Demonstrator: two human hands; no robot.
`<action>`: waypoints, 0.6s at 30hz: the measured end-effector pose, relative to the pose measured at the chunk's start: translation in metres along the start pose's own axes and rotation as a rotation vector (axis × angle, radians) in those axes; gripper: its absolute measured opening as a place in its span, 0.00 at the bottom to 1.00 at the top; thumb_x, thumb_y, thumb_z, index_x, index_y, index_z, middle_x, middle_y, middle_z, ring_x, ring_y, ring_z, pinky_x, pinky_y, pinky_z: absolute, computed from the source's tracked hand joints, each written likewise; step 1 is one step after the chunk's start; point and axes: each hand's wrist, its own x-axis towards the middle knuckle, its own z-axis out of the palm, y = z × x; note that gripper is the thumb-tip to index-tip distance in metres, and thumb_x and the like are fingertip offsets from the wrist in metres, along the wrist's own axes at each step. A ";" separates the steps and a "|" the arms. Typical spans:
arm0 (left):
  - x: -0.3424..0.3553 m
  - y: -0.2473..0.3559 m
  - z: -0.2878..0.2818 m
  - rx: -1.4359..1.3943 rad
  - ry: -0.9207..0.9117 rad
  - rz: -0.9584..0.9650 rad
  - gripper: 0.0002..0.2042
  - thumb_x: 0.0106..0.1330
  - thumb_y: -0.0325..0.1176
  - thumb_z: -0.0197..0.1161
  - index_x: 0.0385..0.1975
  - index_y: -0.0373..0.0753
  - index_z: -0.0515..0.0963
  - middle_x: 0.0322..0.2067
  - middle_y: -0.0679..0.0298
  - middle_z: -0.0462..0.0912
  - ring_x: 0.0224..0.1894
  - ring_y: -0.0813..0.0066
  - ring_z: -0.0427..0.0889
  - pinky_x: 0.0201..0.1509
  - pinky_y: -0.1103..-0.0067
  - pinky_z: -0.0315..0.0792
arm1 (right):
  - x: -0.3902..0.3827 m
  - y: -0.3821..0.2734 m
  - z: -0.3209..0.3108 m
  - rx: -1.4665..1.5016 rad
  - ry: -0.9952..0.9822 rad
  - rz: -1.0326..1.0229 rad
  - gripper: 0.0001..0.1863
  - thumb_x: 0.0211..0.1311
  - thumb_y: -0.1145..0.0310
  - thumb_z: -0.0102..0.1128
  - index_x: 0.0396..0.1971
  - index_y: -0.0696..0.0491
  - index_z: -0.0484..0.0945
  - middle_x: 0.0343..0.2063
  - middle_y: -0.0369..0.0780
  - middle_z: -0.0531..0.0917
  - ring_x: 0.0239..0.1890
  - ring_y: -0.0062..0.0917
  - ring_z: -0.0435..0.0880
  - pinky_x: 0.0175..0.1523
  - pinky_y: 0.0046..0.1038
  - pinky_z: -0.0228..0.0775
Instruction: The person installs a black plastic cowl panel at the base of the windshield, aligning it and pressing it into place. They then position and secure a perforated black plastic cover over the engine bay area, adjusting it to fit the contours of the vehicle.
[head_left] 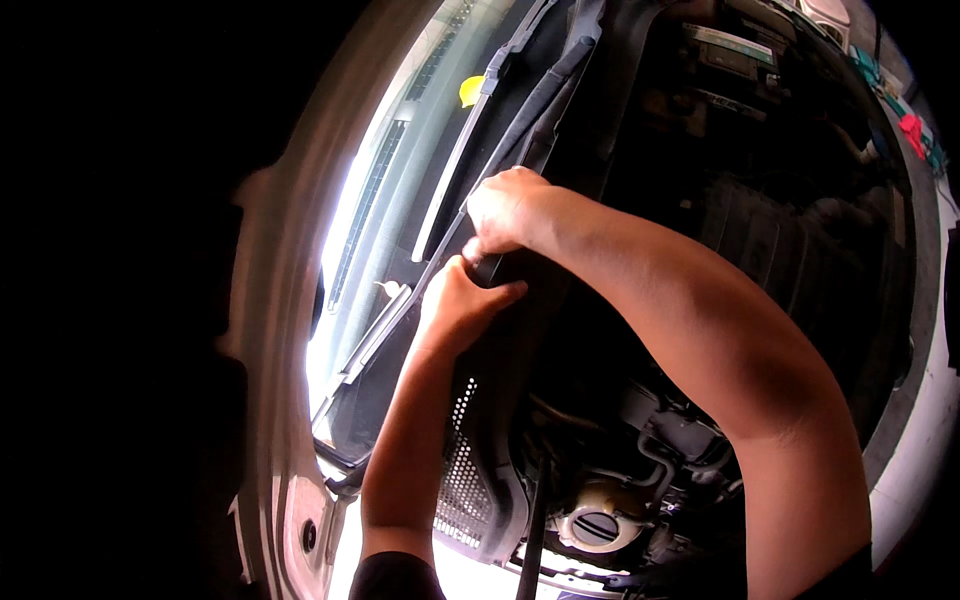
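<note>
Both my hands are at the dark plastic cowl panel [508,455] between the windshield and the engine bay. My right hand [507,208] reaches across from the right, its fingers curled down at the panel's edge beside a wiper arm. What those fingers hold is hidden beneath the hand. Just nearer, my left hand [460,305] lies against the panel with its thumb stretched out to the right. Its fingertips come close to the right hand and are partly hidden. A grey wiper arm [368,345] rests left of my left hand; a black wiper arm [545,92] lies beyond my right hand.
The windshield [385,185] runs along the left, with a yellow round piece [471,92] on it. A pale metal body edge [270,400] curves farther left. In the shadowed engine bay are a cream reservoir cap [598,528], a black rod [536,520] and a battery [738,55].
</note>
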 end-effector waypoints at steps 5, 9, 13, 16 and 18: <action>0.007 -0.001 -0.010 -0.086 -0.005 -0.028 0.31 0.60 0.62 0.69 0.26 0.32 0.76 0.23 0.60 0.79 0.29 0.70 0.78 0.38 0.70 0.73 | 0.013 -0.001 0.015 0.055 0.142 0.101 0.15 0.69 0.57 0.60 0.45 0.47 0.89 0.44 0.40 0.91 0.50 0.31 0.90 0.51 0.34 0.81; 0.009 -0.007 -0.004 -0.011 0.045 -0.007 0.29 0.64 0.60 0.67 0.25 0.34 0.76 0.21 0.62 0.77 0.28 0.73 0.76 0.36 0.70 0.71 | 0.019 -0.004 0.022 0.036 0.218 0.116 0.11 0.67 0.66 0.59 0.42 0.48 0.90 0.40 0.40 0.91 0.45 0.32 0.92 0.46 0.34 0.83; 0.013 -0.014 0.000 0.004 0.061 0.004 0.28 0.64 0.58 0.68 0.25 0.34 0.76 0.21 0.59 0.78 0.27 0.68 0.78 0.37 0.68 0.72 | 0.019 -0.004 0.023 0.054 0.248 0.109 0.10 0.65 0.68 0.60 0.39 0.48 0.91 0.39 0.41 0.91 0.44 0.33 0.92 0.46 0.35 0.83; 0.013 -0.014 0.007 0.081 0.129 0.046 0.25 0.64 0.54 0.70 0.26 0.33 0.77 0.23 0.55 0.81 0.28 0.62 0.81 0.37 0.66 0.74 | 0.018 0.000 0.029 0.067 0.317 0.065 0.09 0.61 0.68 0.62 0.34 0.49 0.90 0.36 0.44 0.91 0.43 0.36 0.91 0.47 0.36 0.83; 0.012 -0.017 0.011 0.110 0.175 0.058 0.22 0.64 0.50 0.71 0.27 0.32 0.79 0.24 0.52 0.82 0.29 0.58 0.83 0.38 0.66 0.75 | 0.015 0.002 0.034 0.075 0.357 0.005 0.07 0.58 0.68 0.63 0.30 0.51 0.90 0.33 0.47 0.90 0.41 0.41 0.91 0.47 0.37 0.83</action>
